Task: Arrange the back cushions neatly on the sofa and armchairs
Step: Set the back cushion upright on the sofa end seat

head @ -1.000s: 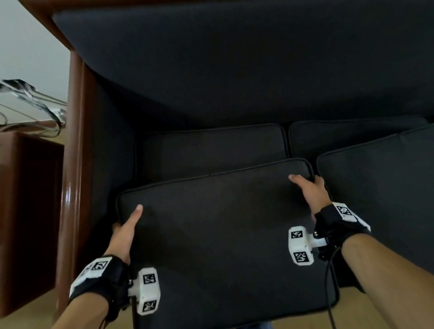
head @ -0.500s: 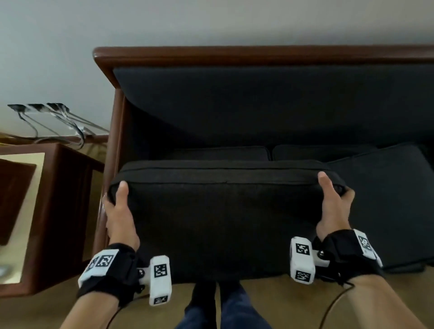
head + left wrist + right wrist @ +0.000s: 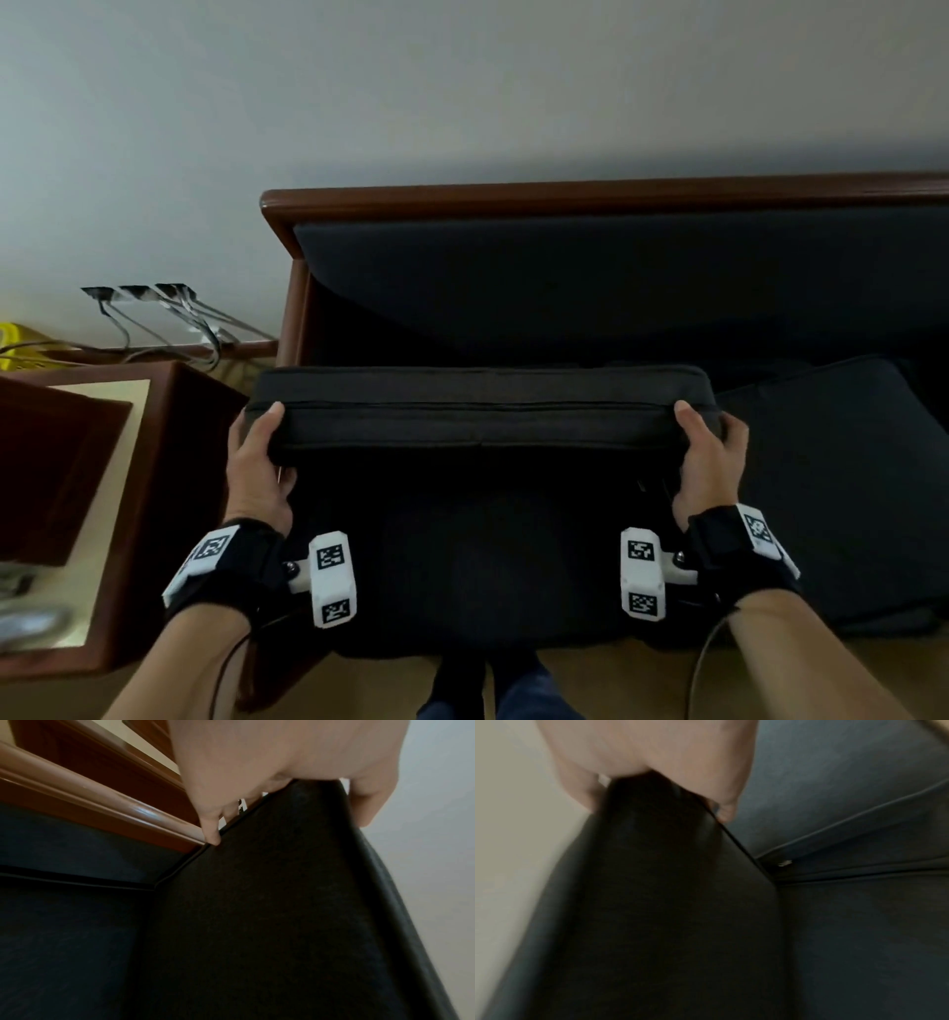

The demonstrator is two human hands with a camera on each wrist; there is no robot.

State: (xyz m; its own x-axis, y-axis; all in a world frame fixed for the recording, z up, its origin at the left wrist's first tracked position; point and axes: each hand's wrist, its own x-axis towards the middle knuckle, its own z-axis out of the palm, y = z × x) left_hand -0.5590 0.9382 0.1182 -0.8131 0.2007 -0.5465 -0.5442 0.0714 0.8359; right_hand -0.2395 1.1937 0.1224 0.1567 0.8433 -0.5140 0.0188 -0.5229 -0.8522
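Note:
I hold a dark back cushion (image 3: 477, 416) upright in front of the sofa (image 3: 590, 200), its top edge facing me. My left hand (image 3: 257, 457) grips its left top corner, thumb on the near side and fingers behind. My right hand (image 3: 711, 457) grips the right top corner the same way. In the left wrist view the cushion (image 3: 282, 902) hangs down from my left hand (image 3: 277, 787) beside the wooden armrest (image 3: 102, 801). The right wrist view shows the cushion (image 3: 667, 902) under my right hand (image 3: 654, 780). A second dark cushion (image 3: 847, 488) lies tilted on the seat at the right.
The sofa's dark padded backrest (image 3: 616, 288) rises behind the cushion under a wooden top rail. A wooden side table (image 3: 102, 514) stands left of the sofa, with wall sockets and cables (image 3: 169, 318) behind it. My legs (image 3: 493, 688) stand on the tan floor below.
The cushion went from lying flat on the seat to upright and lifted. Both hands moved from its far edge to grip its top corners; my view rose toward the wall.

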